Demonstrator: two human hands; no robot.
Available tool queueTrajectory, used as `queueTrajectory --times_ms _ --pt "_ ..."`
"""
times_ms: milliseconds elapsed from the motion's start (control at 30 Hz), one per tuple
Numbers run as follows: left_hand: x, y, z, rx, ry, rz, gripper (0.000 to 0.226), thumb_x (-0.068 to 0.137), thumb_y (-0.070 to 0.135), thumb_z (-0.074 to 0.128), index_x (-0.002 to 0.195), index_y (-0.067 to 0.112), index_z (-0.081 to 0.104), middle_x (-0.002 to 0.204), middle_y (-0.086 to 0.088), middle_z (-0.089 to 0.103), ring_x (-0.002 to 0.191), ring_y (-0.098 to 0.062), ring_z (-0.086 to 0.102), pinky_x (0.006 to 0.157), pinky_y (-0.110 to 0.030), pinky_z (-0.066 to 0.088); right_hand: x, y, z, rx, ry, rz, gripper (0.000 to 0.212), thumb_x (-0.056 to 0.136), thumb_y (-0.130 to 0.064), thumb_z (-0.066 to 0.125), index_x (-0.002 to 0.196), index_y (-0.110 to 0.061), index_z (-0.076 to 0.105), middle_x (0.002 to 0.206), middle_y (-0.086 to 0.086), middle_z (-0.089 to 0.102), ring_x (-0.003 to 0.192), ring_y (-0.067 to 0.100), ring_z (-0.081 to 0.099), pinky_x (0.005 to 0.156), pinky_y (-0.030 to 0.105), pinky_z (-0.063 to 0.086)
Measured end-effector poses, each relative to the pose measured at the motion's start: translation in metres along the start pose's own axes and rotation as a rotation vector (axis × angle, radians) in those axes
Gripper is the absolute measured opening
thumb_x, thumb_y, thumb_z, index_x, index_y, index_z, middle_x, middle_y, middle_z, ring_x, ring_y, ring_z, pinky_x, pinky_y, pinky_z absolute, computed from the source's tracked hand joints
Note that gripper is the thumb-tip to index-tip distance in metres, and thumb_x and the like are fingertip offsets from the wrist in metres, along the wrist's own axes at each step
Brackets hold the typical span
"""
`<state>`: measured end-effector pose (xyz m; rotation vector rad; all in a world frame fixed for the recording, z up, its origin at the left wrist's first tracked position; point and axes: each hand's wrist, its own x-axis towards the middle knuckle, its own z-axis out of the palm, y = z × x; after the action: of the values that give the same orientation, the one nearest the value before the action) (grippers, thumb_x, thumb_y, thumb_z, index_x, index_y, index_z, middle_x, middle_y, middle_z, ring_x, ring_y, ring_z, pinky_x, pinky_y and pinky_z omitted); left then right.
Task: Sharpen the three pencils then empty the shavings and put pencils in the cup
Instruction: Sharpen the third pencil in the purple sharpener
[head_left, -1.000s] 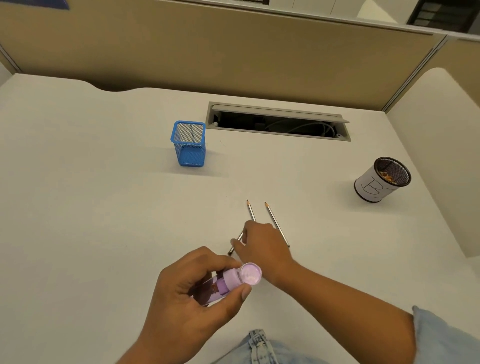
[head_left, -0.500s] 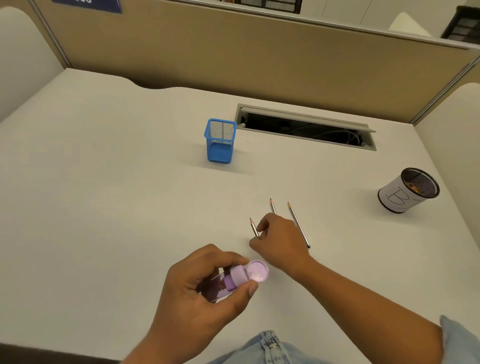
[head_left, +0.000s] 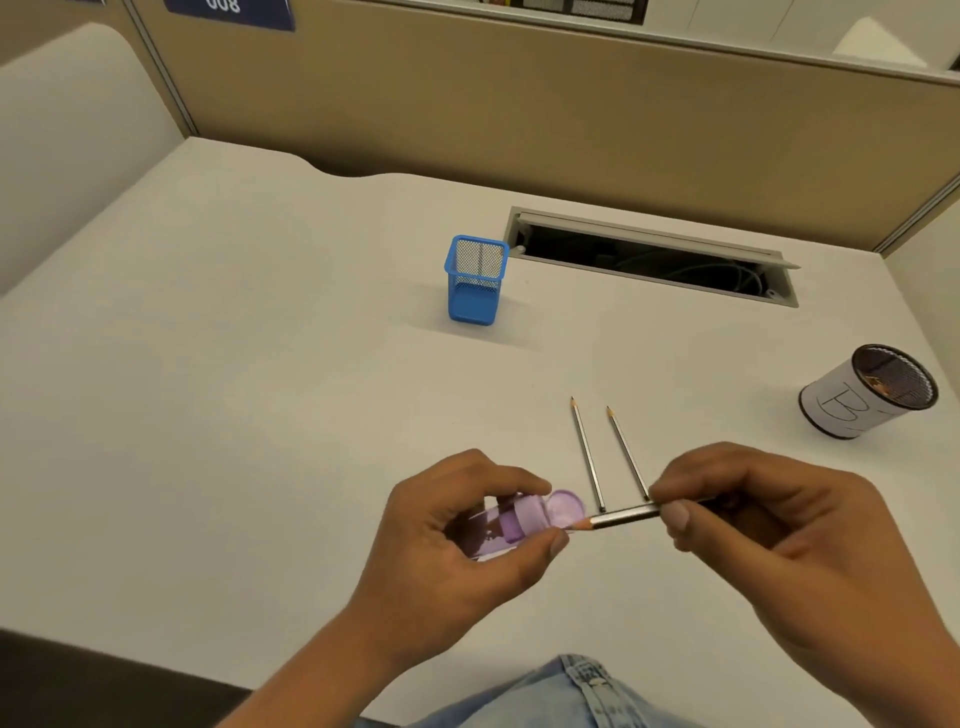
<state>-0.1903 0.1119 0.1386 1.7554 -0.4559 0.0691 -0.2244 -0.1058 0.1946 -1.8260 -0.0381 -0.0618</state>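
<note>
My left hand (head_left: 457, 540) grips a purple see-through pencil sharpener (head_left: 519, 519), lying sideways with its round end facing right. My right hand (head_left: 769, 525) pinches a grey pencil (head_left: 621, 517) held level, its tip pointing left and almost touching the sharpener's end. Two more pencils, one (head_left: 587, 454) on the left and another (head_left: 626, 449) on the right, lie side by side on the white desk (head_left: 260, 389), tips pointing away from me. A blue mesh cup (head_left: 475, 278) stands further back.
A white cup (head_left: 867, 392) with a dark mesh rim and a hand-drawn letter stands at the right, with something brown inside. An open cable slot (head_left: 654, 257) is set in the desk behind the blue cup. Beige partition walls close the back and sides.
My right hand has lifted one pencil off the desk, turned it level and brought its tip to the sharpener. The left hand kept hold of the sharpener. The camera view shifted left.
</note>
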Motion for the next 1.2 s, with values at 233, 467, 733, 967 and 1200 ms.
queueTrajectory --times_ms 233,467,733,967,1200 --pt "0.007 0.001 0.007 -0.008 -0.061 0.051 0.021 0.075 0.030 0.081 0.095 0.033 0.073 0.081 0.007 0.069 0.063 -0.012 0.057 0.043 -0.030 0.045 -0.003 0.005 -0.001 -0.001 0.114 0.022 0.011 0.068 -0.026 0.074 0.078 -0.024 0.079 0.081 -0.001 0.074 0.062 0.008 0.064 0.058 0.014 0.050" --pt "0.012 0.003 0.014 -0.024 -0.234 -0.043 0.018 0.074 0.033 0.082 0.091 0.035 0.075 0.080 0.011 0.068 0.060 -0.004 0.054 0.048 -0.015 0.038 -0.007 0.013 -0.001 -0.141 -0.026 -0.114 0.021 0.077 -0.005 0.081 0.080 -0.025 0.079 0.085 -0.005 0.075 0.075 0.011 0.071 0.066 0.012 0.052" --pt "0.011 0.001 0.009 -0.312 -0.531 -0.517 0.019 0.071 0.033 0.084 0.084 0.021 0.077 0.079 0.006 0.071 0.060 -0.006 0.058 0.061 -0.018 0.048 -0.014 0.032 -0.009 -0.881 -0.224 -0.534 0.025 0.093 -0.026 0.058 0.094 -0.009 0.077 0.072 0.003 0.064 0.061 0.020 0.054 0.045 0.030 0.043" --pt "-0.001 0.003 0.016 0.089 -0.359 0.113 0.017 0.075 0.025 0.085 0.084 0.030 0.071 0.073 0.011 0.067 0.061 -0.010 0.064 0.049 -0.025 0.054 -0.021 0.027 -0.004 -0.667 -0.362 -0.106 0.019 0.090 -0.038 0.053 0.074 -0.030 0.062 0.059 -0.014 0.048 0.054 0.001 0.041 0.049 0.016 0.033" --pt "0.005 0.006 0.019 0.226 -0.389 0.253 0.015 0.076 0.023 0.084 0.086 0.023 0.073 0.071 0.007 0.061 0.056 -0.002 0.051 0.046 -0.015 0.042 -0.014 0.021 -0.015 -0.474 -0.492 0.238 0.027 0.092 -0.060 0.047 0.085 -0.037 0.060 0.055 -0.014 0.048 0.052 0.004 0.042 0.051 0.018 0.032"
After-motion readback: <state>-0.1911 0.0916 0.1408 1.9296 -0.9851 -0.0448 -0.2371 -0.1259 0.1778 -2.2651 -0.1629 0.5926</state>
